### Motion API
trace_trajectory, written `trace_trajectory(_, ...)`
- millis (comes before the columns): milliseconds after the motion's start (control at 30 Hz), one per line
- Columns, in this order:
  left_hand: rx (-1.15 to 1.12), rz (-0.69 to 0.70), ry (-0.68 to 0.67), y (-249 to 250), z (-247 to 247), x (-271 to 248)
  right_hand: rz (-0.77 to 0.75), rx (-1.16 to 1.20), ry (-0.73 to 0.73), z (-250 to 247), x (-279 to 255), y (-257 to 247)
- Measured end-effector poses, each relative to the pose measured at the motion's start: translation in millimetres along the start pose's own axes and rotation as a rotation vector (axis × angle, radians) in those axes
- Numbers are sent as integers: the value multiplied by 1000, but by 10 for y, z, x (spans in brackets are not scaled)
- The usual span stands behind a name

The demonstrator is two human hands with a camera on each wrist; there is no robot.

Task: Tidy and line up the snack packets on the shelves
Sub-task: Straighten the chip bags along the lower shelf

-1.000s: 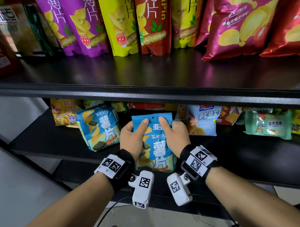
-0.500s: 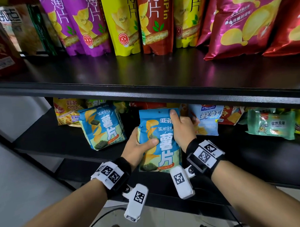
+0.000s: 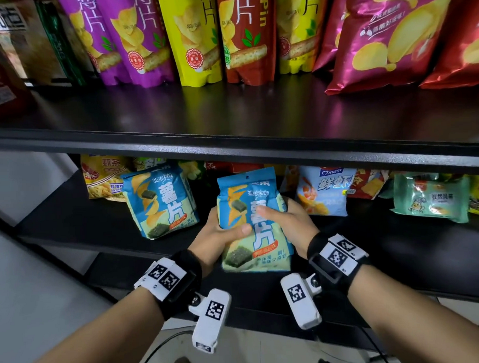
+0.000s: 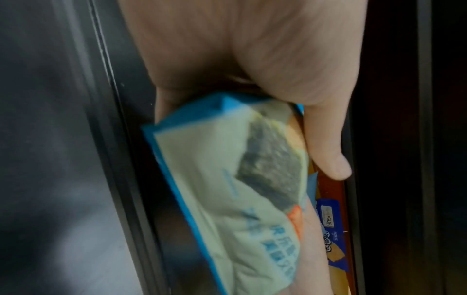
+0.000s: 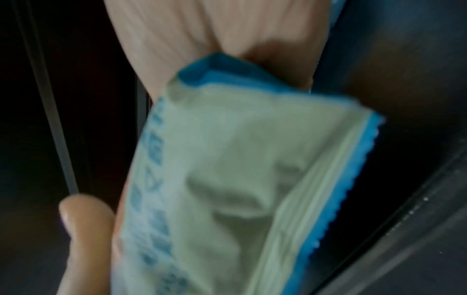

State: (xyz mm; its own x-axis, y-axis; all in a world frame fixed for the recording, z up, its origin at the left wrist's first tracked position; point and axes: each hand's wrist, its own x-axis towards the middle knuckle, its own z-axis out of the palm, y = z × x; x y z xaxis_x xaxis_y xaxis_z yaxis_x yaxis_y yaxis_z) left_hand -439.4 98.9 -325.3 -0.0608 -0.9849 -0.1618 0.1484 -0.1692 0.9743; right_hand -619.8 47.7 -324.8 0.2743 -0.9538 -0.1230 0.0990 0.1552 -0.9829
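Note:
A blue seaweed chip packet stands upright at the front of the lower shelf, held from both sides. My left hand grips its left edge, thumb across the front. My right hand grips its right side, thumb laid on the printed face. In the left wrist view the packet's pale green bottom shows below my left hand. The right wrist view shows the same packet blurred under my right hand. A matching blue packet stands tilted to the left.
A pale blue shrimp snack bag, a green packet and a yellow bag stand further back on the lower shelf. The upper shelf carries purple, yellow, red and magenta chip bags in a row.
Both hands slid down from the packet's top to its middle. The packet now stands more upright and a little further right; the view moved closer.

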Motion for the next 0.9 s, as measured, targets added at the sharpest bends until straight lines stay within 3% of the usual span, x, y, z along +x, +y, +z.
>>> trace_trajectory(67,40,3,-15,24,-15,-15,45,-52,68,-3,35,-36)
trace_trajectory(133,44,-7,80,65,-28,6,114,-29,85,25,21,-60)
trace_trajectory(267,47,10,170,149,-48,44,77,80,-152,59,-47,-119)
trace_trajectory(367,86,37,203,201,-99,8,106,150,-158,66,-59,-230)
trace_trajectory(500,292,393,232,290,-218,-78,292,270,-139,4,-11,-440)
trace_trajectory(600,727,645,-15,319,-269,-104,430,267,-216,-67,-14,-559)
trace_trajectory(633,816,667,-94,335,-238,-115,458,288,-211,-84,-13,-570)
trace_trajectory(700,811,652,-119,363,-154,-127,488,289,-177,-100,-27,-558)
trace_trajectory(800,706,683,-26,414,-76,-109,523,251,-159,-79,-90,-558)
trace_trajectory(900,535,593,59,405,-92,-85,343,254,-114,-40,-137,-561)
